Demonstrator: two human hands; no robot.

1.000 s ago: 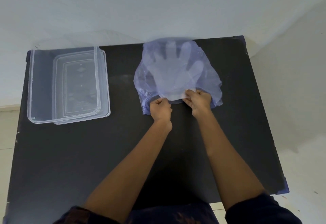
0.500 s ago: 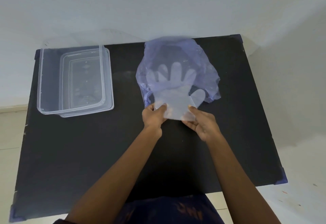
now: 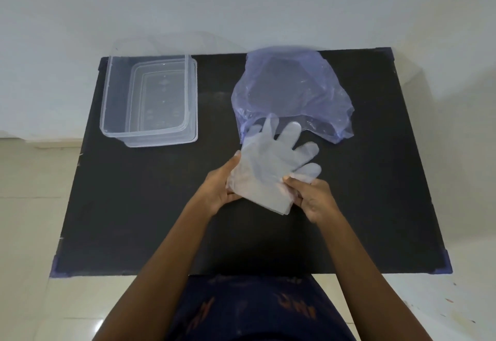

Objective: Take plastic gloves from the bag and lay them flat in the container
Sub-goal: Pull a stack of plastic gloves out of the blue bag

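A translucent white plastic glove [image 3: 271, 163] is gripped by the left hand [image 3: 218, 189] and right hand [image 3: 312, 198]. A crumpled blue plastic bag [image 3: 292, 90] is seen just beyond them.

Both hands, left hand [image 3: 218, 189] and right hand [image 3: 312, 197], grip a clear plastic glove [image 3: 271, 163] above the black tabletop [image 3: 134, 206]. The purple bag [image 3: 292, 90] lies just beyond; the container [image 3: 149, 96] sits far left.

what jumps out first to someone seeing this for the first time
The pale plastic gloves at the centre of the black table, pinched between the left hand and right hand. Just behind them sits the crumpled purple bag, and at far left the clear container, with no gloves visible inside.
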